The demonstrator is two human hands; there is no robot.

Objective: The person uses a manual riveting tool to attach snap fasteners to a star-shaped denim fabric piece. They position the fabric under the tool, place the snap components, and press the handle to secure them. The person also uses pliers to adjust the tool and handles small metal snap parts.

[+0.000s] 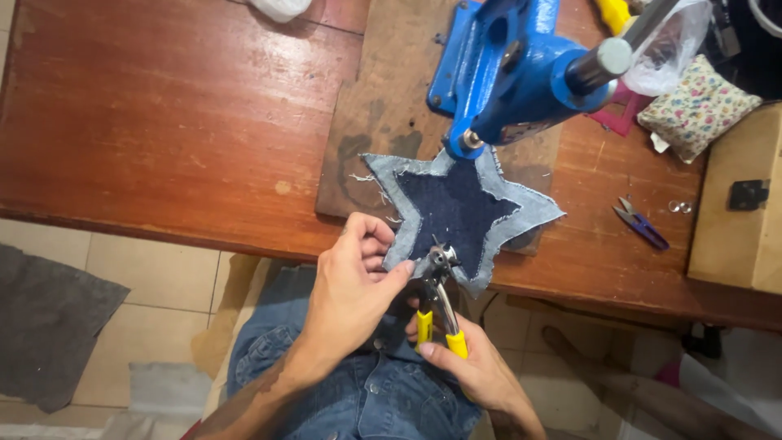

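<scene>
left hand (352, 281): bare, no glove, ring or watch seen | right hand (481, 371): bare, unsleeved | forearms: uncovered to frame edge | below the grip: blue denim garment (358, 391) with seams and metal buttons was worn

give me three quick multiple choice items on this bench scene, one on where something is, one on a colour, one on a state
1. Where do the small purple-handled snips lie?
A. on the wooden table, right of the denim star
B. on the floor
C. in the left hand

2. What colour are the handles of the punch pliers?
A. red
B. yellow
C. green

3. How is the denim star held?
A. lying untouched
B. folded in half
C. pinched at its lower edge by the left hand while the right hand grips the pliers on it

Answers: 1 A, they rest on the tabletop beside the star. 2 B, yellow grips show in the right hand. 3 C, the thumb presses the star's edge and the pliers' head sits on it.
</scene>
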